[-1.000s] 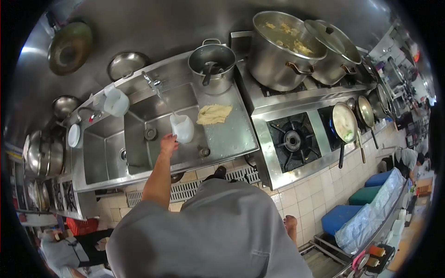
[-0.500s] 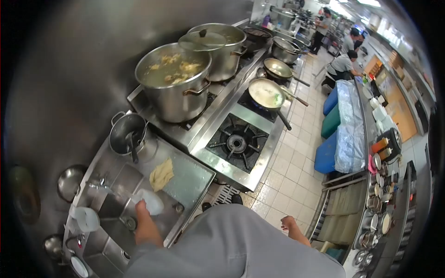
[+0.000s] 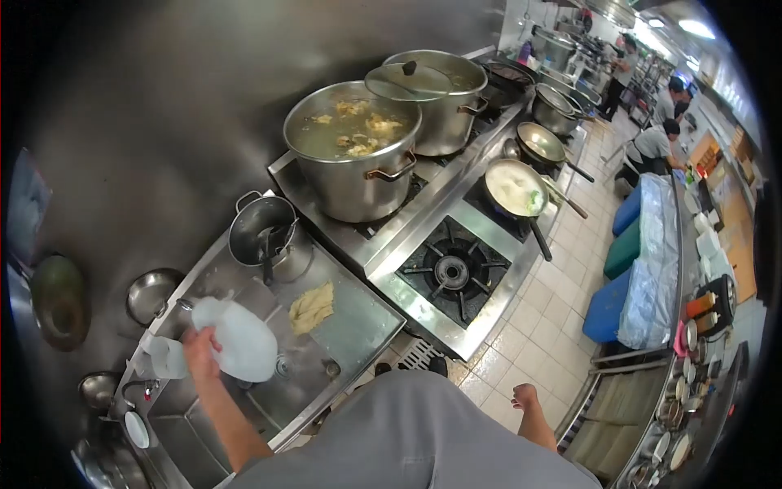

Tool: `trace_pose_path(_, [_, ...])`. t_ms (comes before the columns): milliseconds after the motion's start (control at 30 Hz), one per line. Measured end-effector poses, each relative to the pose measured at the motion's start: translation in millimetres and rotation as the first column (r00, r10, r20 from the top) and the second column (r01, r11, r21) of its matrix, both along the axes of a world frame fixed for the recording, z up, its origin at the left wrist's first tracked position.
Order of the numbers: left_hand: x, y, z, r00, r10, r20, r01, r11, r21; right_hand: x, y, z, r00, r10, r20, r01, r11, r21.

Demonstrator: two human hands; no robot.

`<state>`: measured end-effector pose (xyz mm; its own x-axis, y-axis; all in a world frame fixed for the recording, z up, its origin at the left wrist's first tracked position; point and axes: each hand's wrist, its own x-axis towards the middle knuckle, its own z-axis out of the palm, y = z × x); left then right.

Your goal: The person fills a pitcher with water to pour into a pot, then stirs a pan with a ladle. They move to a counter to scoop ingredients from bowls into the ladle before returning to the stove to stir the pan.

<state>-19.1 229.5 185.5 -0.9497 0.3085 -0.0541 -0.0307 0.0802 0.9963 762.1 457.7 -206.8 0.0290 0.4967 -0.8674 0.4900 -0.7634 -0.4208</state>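
My left hand [image 3: 200, 349] grips a translucent white plastic jug [image 3: 238, 338] by its handle side, over the steel sink [image 3: 187, 432]. The jug's body leans to the right above the basin. Beside the hand, at the sink's back edge, stands a second white plastic container [image 3: 165, 359]. A pale crumpled cloth [image 3: 311, 308] lies on the steel drainboard [image 3: 358, 314] right of the jug. My right hand [image 3: 524, 397] hangs over the tiled floor with nothing seen in it, its fingers curled.
Two large pots [image 3: 352, 175] and several pans, one with white liquid [image 3: 516, 187], stand on the stove [image 3: 391, 253]. An empty pot [image 3: 262, 232] sits behind the drainboard. Blue bins [image 3: 607, 308] stand at the right. Several people [image 3: 652, 143] are far back.
My left hand has moved back and left with the jug, which now appears larger and raised near the tap. The view has shifted, so the stove and pots appear further right.
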Motion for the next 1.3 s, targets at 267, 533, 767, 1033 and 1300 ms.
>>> trace_pose_path(267, [-24.3,132.4,168.6,0.896,-0.272,-0.351,0.256,0.962,-0.092,-41.7,40.3,-11.3,0.999,-0.028,0.043,0.023,0.993,0.115])
trace_pose_path(533, [-40.9,304.1,215.9,0.492,-0.422,-0.761,-0.104,0.840,-0.533,21.3,-6.6,-30.0,0.991,-0.127,0.035,0.125,0.991,0.039])
trace_pose_path(767, [-24.8,403.7,232.6,0.333,-0.746,-0.577,-0.122,0.573,-0.810,82.8,-68.4,-46.9,0.920,-0.352,0.174,0.365,0.929,-0.053])
trace_pose_path(1033, [1.8,474.9,223.2,0.350,-0.877,-0.329,-0.368,0.194,-0.909,101.0,-87.3,-44.3,0.887,-0.439,0.143,0.444,0.896,-0.002])
trace_pose_path(1300, [27.2,502.2,218.8,0.446,-0.859,-0.252,-0.379,0.074,-0.922,78.5,-56.6,-12.4,0.917,-0.379,0.123,0.370,0.925,0.090])
